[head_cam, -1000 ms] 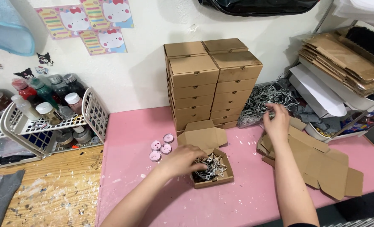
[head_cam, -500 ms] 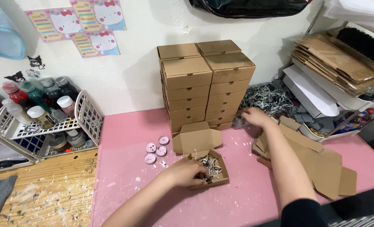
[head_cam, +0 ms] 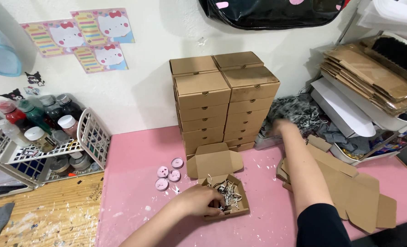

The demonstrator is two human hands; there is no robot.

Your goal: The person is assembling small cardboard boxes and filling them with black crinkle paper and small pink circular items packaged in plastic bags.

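A small open cardboard box [head_cam: 240,211] with its lid flap up sits on the pink table [head_cam: 135,160]. It holds shredded black and white paper filler [head_cam: 230,194]. My left hand [head_cam: 195,201] rests on the box's left edge, fingers in the filler. My right hand [head_cam: 282,127] reaches far right into a heap of shredded paper [head_cam: 299,112] beside the stacked boxes; its fingers are partly buried, so their grip is hidden. Three small pink round tins [head_cam: 168,173] lie just left of the open box.
Two tall stacks of closed cardboard boxes [head_cam: 224,98] stand against the wall. Flat unfolded box blanks [head_cam: 349,187] lie at right under my forearm. A white wire basket [head_cam: 91,137] of paint bottles stands at left. Shelves with flat cardboard [head_cam: 372,77] are at the far right.
My right hand has moved from the flat blanks up and back into the shredded paper heap. My left hand has stayed at the open box.
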